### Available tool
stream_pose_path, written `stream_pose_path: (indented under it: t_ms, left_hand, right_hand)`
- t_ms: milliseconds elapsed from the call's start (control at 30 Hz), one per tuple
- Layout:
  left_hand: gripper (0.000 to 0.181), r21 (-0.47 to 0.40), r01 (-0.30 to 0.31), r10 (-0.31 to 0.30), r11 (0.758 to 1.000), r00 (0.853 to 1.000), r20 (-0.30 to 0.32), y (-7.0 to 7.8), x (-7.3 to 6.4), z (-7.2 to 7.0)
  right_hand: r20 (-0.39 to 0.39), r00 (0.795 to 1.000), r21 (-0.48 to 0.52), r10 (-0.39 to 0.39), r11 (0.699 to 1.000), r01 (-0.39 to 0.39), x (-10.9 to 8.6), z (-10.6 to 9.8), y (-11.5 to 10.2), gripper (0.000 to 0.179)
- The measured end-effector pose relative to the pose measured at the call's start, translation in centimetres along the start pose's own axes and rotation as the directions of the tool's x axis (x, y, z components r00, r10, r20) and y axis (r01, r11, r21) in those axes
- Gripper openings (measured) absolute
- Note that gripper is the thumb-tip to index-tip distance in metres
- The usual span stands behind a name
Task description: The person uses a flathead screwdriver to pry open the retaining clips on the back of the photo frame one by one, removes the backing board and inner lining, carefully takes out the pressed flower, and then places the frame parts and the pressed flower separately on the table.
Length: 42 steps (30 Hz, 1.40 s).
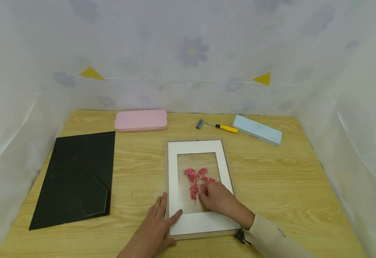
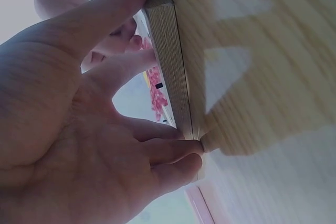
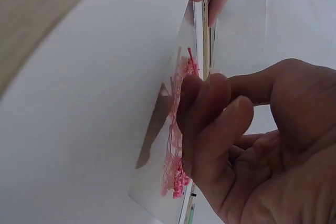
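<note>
A picture frame (image 1: 204, 223) with a white mat and a see-through middle lies flat on the wooden table. Sprigs of small pink dried flowers (image 1: 192, 175) rest in its window, their stems toward the near side. My right hand (image 1: 219, 199) is over the window's right part, thumb and fingertips pinching a pink flower sprig by its stem; the fingers (image 3: 218, 129) partly hide the pinch in the right wrist view. Along the frame's left side, my left hand (image 1: 154, 225) rests with fingers extended, several touching the wooden edge (image 2: 170, 59) and one lying on the mat.
A black backing board (image 1: 78, 175) with a stand lies at the left. Along the back are a pink case (image 1: 141, 120), a small striped block (image 1: 200, 124), a yellow-handled screwdriver (image 1: 226, 128) and a light blue case (image 1: 257, 129). White flowered cloth (image 1: 191, 82) surrounds the table (image 1: 278, 190).
</note>
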<state>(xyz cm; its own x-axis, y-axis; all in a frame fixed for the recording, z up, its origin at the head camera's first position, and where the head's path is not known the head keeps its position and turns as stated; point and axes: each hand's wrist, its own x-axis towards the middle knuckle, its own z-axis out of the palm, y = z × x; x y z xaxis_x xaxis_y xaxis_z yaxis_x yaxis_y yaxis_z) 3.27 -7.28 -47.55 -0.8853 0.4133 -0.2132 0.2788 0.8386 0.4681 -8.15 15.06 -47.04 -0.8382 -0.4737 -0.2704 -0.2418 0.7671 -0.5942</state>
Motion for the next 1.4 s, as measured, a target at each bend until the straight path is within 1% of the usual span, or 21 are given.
stream_pose_path:
  t_ms: [167, 333, 467, 600, 733, 867, 1133, 1300, 1400]
  left_hand:
    - [0.073, -0.019, 0.017, -0.017, 1.000, 1.000, 0.014, 0.1, 0.1, 0.0]
    - [0.074, -0.034, 0.039, -0.038, 0.999, 0.999, 0.036, 0.3, 0.2, -0.1]
    - [0.073, -0.028, 0.035, -0.034, 0.999, 0.999, 0.029, 0.3, 0.2, -0.1]
    - [0.073, -0.016, 0.029, -0.029, 0.999, 0.999, 0.019, 0.4, 0.2, -0.1]
    - [0.073, -0.013, 0.030, -0.030, 0.999, 0.999, 0.014, 0.4, 0.2, 0.0]
    - [0.073, -0.023, 0.035, -0.035, 0.999, 0.999, 0.016, 0.4, 0.2, -0.1]
    - [0.074, -0.029, 0.027, -0.027, 0.999, 1.000, 0.010, 0.4, 0.3, -0.1]
    - [0.074, -0.042, 0.021, -0.020, 0.999, 1.000, 0.016, 0.3, 0.3, -0.1]
    - [0.074, -0.047, 0.025, -0.024, 0.999, 0.999, 0.028, 0.2, 0.2, 0.0]
  right_hand:
    - [-0.033, 0.999, -0.032, 0.034, 0.999, -0.035, 0.0, 0.3, -0.5, 0.039]
    - [-0.052, 0.999, -0.066, 0.012, 0.998, -0.016, 0.1, 0.4, -0.4, 0.041]
    - [-0.057, 0.998, -0.060, -0.004, 0.998, 0.000, 0.0, 0.2, -0.1, 0.041]
    - [-0.064, 0.998, -0.040, 0.001, 0.999, -0.003, -0.3, -0.2, 0.0, 0.036]
    - [-0.086, 0.996, -0.027, 0.004, 1.000, -0.007, -0.9, -0.8, -0.1, 0.025]
    - [-0.104, 0.994, 0.000, 0.016, 1.000, -0.017, -1.4, -1.6, -0.4, 0.016]
    - [-0.133, 0.989, 0.029, 0.062, 0.998, -0.059, -1.4, -3.5, 0.1, 0.013]
    - [-0.151, 0.985, 0.049, 0.084, 0.996, -0.077, -1.1, -5.7, 1.1, 0.013]
    - [-0.159, 0.981, 0.051, 0.111, 0.993, -0.104, -0.6, -7.4, 2.2, 0.015]
